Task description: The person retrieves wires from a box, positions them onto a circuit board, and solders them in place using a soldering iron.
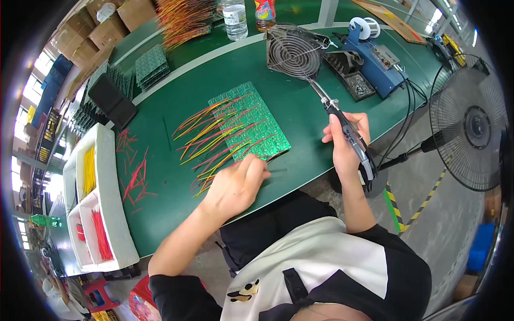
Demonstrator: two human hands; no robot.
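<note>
The left hand (238, 184) curls with its fingers bunched at the near edge of a thin, flat green circuit-board panel (257, 109); whether a wire sits between the fingertips cannot be told. The right hand (345, 155) grips a soldering tool (350, 134), its dark handle running into a slender metal front end that points toward a boxy fan with a ringed wire guard (293, 52). The panel, its surface finely patterned with repeated small circuits, lies on the smooth green tabletop (176, 224) in front of the person. Slim, flexible red and yellow wires (201, 145) fan out leftward from it in loose, tapering bunches. Farther left, short red pieces (138, 179) lie scattered beside a thick-walled white foam tray (115, 203), whose compartments hold straight yellow strands (89, 171) and red strands (101, 235).
</note>
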